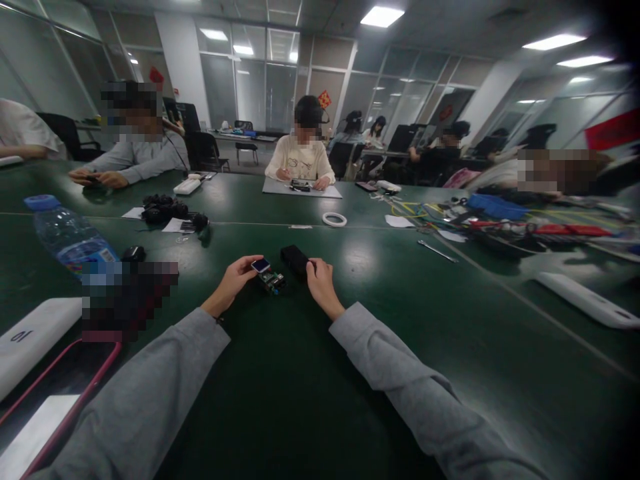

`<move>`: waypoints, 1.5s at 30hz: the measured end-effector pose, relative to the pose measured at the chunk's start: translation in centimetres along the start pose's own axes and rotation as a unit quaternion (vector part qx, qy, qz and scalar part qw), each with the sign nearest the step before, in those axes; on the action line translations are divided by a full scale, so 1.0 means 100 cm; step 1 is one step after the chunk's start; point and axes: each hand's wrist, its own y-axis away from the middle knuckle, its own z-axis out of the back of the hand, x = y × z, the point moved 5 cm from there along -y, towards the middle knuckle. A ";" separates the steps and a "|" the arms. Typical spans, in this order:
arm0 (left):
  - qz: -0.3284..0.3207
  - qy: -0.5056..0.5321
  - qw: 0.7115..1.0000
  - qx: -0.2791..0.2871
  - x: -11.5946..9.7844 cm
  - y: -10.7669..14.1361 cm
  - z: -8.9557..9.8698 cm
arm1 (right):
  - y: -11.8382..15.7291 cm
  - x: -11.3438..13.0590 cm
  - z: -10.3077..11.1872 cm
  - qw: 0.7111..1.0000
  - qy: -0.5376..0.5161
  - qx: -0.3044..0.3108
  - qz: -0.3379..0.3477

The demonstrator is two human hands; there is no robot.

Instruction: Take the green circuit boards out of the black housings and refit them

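My left hand (237, 280) pinches a small circuit board (273, 281) that has a little square screen (261, 265) at its upper left end. Green and metal parts show on the board, with a blue bit at its lower edge. My right hand (321, 279) is closed on the near right end of a black box-shaped case (295, 261). Case and board are held apart, a short gap between them, low over the green table (320, 373). The inside of the case cannot be made out.
At left stand a water bottle (75, 233), a white power bank (37, 340) and a red-edged phone (55, 387). A white ring (335, 219) lies ahead, a wrench (437, 251) to its right. Cables and tools (525, 220) pile up at right. Co-workers sit across the table.
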 end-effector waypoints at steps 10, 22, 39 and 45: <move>-0.020 0.001 1.000 0.006 0.006 -0.004 0.002 | 0.008 0.021 0.005 0.994 -0.002 0.007 0.106; -0.017 0.008 1.000 0.008 0.009 -0.006 0.002 | 0.001 -0.006 0.001 0.996 -0.087 0.007 -0.034; -0.021 0.003 1.000 0.007 0.008 -0.003 0.004 | 0.011 0.023 0.002 0.992 0.032 0.033 0.122; -0.035 0.016 0.999 0.017 0.007 -0.001 0.004 | 0.009 0.011 0.005 0.998 -0.003 0.032 0.056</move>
